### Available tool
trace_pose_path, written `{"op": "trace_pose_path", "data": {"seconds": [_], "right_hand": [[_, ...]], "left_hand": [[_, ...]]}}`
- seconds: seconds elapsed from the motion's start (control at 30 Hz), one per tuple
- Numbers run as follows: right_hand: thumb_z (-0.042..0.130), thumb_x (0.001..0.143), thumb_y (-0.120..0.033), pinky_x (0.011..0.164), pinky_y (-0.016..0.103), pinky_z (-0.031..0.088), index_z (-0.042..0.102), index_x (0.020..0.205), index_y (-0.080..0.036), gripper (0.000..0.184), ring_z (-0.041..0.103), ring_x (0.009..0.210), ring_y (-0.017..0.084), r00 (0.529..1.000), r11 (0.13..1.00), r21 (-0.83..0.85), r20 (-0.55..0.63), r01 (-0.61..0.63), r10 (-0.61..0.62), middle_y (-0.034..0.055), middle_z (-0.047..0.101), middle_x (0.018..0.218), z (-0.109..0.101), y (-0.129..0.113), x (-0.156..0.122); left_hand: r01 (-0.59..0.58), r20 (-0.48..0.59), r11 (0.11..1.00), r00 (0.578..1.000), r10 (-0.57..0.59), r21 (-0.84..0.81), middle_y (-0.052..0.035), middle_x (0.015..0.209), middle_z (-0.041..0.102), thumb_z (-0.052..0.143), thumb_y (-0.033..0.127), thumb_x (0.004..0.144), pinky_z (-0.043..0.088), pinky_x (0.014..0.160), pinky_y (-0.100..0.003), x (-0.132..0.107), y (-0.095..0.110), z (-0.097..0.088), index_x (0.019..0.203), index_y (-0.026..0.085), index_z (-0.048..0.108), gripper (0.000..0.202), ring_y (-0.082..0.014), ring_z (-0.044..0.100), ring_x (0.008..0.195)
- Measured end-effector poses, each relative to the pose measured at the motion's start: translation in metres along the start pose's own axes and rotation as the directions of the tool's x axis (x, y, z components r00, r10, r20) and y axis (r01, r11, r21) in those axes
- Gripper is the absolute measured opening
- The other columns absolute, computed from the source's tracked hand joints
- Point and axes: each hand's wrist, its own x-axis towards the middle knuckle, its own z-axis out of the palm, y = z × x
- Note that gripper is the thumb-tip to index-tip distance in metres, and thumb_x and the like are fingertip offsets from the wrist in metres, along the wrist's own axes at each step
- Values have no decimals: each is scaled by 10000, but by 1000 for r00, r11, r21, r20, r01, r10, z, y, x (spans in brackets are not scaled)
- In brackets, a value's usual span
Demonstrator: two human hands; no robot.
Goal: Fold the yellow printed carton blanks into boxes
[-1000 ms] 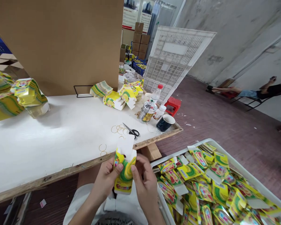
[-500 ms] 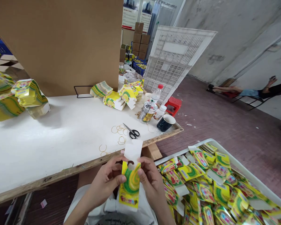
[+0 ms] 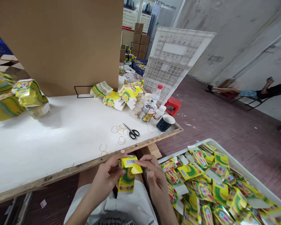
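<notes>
Once-upright flap of the yellow carton now forward over its top, barcode in view

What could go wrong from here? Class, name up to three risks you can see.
The flap could crease if the right hand presses it askew. The small yellow box might slip, since the left hand holds it by one side. The dark mug stands near the edge of the table and might be knocked off.

Room over left tabletop, scissors ahead
</notes>
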Motion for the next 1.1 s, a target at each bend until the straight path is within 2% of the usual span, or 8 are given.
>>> {"op": "trace_pose_path", "data": {"seconds": [0.07, 0.13, 0.23, 0.5, 0.8, 0.87, 1.0, 1.1], "right_hand": [[621, 897, -464, 675, 297, 505, 706, 1143, -236, 345, 635, 773, 201, 984, 987, 19, 81, -161, 159, 47, 697, 867, 2, 0, 0], [658, 871, -374, 610, 258, 482, 594, 1260, -224, 422, 625, 689, 175, 935, 943, 56, 162, -329, 316, 10, 697, 792, 6, 1, -1], [623, 876, -336, 586, 238, 453, 541, 1195, -213, 352, 602, 631, 158, 903, 910, 76, 177, -409, 391, -22, 678, 702, 12, 5, -2], [630, 857, -322, 488, 218, 322, 530, 1174, -210, 351, 492, 491, 133, 919, 929, -84, 138, -361, 370, -93, 541, 531, 17, -3, 0], [615, 867, -322, 476, 223, 333, 568, 1173, -193, 335, 505, 494, 143, 946, 923, -241, 56, -299, 320, -86, 532, 521, 17, 4, -1], [593, 902, -375, 487, 225, 382, 604, 1200, -190, 350, 542, 524, 146, 957, 946, -203, 90, -254, 276, -48, 600, 584, 14, 6, -1], [565, 935, -388, 702, 253, 521, 695, 1118, -212, 285, 672, 824, 184, 986, 978, -151, 61, -145, 155, 66, 734, 983, 12, 7, 0], [569, 929, -399, 742, 269, 544, 678, 1087, -210, 269, 686, 865, 202, 984, 977, -124, 19, -175, 179, 70, 738, 983, 4, 13, 1]], "left_hand": [[-11, -23, 999, 1000, 12, 41, -92, 1411, 608, 669, 291, 869, 532, 955, -341, 0, -2, 1, 1221, 257, 671, 354, -292, 580, 1268], [-9, 17, 999, 1000, 8, 53, -92, 1389, 628, 646, 276, 885, 525, 967, -334, -2, -1, 3, 1266, 262, 646, 381, -271, 614, 1224], [7, 99, 1000, 995, -10, 26, -96, 1330, 671, 598, 260, 915, 521, 956, -319, -3, 2, 4, 1316, 258, 602, 400, -240, 658, 1140], [119, 109, 980, 989, -102, -158, -109, 1101, 771, 681, 271, 852, 536, 847, -317, 0, 8, 4, 1303, 196, 567, 472, -245, 712, 975], [109, 104, 986, 990, -96, -126, -109, 1135, 758, 654, 309, 875, 527, 866, -309, 2, 12, 4, 1320, 200, 563, 467, -230, 704, 989], [134, 84, 978, 989, -122, -159, -104, 1064, 776, 694, 310, 841, 543, 799, -302, 3, 12, 2, 1305, 191, 573, 494, -231, 715, 926], [162, 51, 968, 987, -155, -192, -78, 951, 786, 762, 259, 759, 540, 744, -285, 6, 11, 6, 1207, 177, 634, 472, -223, 713, 862], [152, 116, 977, 984, -135, -148, -64, 917, 776, 707, 215, 788, 536, 740, -287, 13, 10, 12, 1212, 191, 640, 430, -207, 706, 828]]}}
